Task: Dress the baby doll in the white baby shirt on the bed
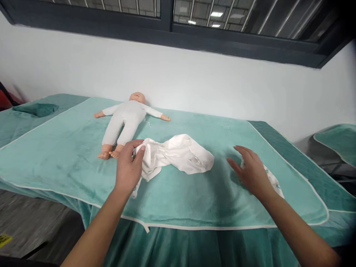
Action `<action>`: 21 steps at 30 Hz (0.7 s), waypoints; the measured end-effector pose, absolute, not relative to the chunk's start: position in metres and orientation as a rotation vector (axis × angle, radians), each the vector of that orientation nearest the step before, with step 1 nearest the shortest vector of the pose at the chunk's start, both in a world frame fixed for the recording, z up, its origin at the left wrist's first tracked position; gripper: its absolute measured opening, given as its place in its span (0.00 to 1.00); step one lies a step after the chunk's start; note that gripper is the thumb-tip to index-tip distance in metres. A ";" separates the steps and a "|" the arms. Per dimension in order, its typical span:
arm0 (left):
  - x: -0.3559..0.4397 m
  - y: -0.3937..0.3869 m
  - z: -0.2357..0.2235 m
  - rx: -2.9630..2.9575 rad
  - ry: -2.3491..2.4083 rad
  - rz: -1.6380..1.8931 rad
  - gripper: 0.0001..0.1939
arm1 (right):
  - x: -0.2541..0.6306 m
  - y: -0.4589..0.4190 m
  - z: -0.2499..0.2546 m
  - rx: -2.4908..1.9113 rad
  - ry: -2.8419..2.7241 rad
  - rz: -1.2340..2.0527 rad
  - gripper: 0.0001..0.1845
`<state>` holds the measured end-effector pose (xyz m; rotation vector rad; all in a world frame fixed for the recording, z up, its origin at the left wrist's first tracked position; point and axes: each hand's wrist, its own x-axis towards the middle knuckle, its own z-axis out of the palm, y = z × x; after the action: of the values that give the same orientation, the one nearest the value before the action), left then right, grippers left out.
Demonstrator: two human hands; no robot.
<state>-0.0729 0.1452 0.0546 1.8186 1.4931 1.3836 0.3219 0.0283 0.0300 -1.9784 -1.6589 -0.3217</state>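
Observation:
A baby doll in a white suit lies on its back at the far side of a teal towel-covered bed. A crumpled white garment lies in the middle of the bed. My left hand grips the garment's left end, fingers curled over the cloth, close to the doll's feet. My right hand hovers with fingers spread just above the towel, to the right of the garment. A small patterned white cloth lies under and beside that hand.
A white wall and dark window frame stand behind the bed. A folded teal towel lies at the far left. Another teal-covered surface shows at the right edge. The floor lies below on the left.

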 end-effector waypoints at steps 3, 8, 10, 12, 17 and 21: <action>-0.062 0.137 0.077 1.839 1.373 1.380 0.14 | 0.282 0.054 0.042 -1.814 -1.728 -0.235 0.28; -0.048 0.118 0.115 1.904 1.177 1.369 0.12 | 0.215 0.097 0.068 -1.531 -1.902 0.052 0.29; -0.046 0.109 0.128 1.927 1.167 1.379 0.11 | 0.195 0.111 0.076 -1.431 -2.000 0.124 0.28; -0.046 0.102 0.138 1.922 1.186 1.389 0.11 | 0.180 0.123 0.081 -1.373 -2.071 0.202 0.23; -0.057 0.097 0.141 1.819 1.242 1.397 0.10 | 0.166 0.135 0.086 -1.417 -2.123 0.277 0.10; -0.068 0.104 0.133 1.776 1.405 1.408 0.13 | 0.175 0.129 0.094 -1.548 -1.872 0.167 0.09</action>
<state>-0.0678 0.1038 0.1331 1.7764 1.4053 1.4078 0.1754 0.1292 0.0938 -1.5482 -1.8723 0.1671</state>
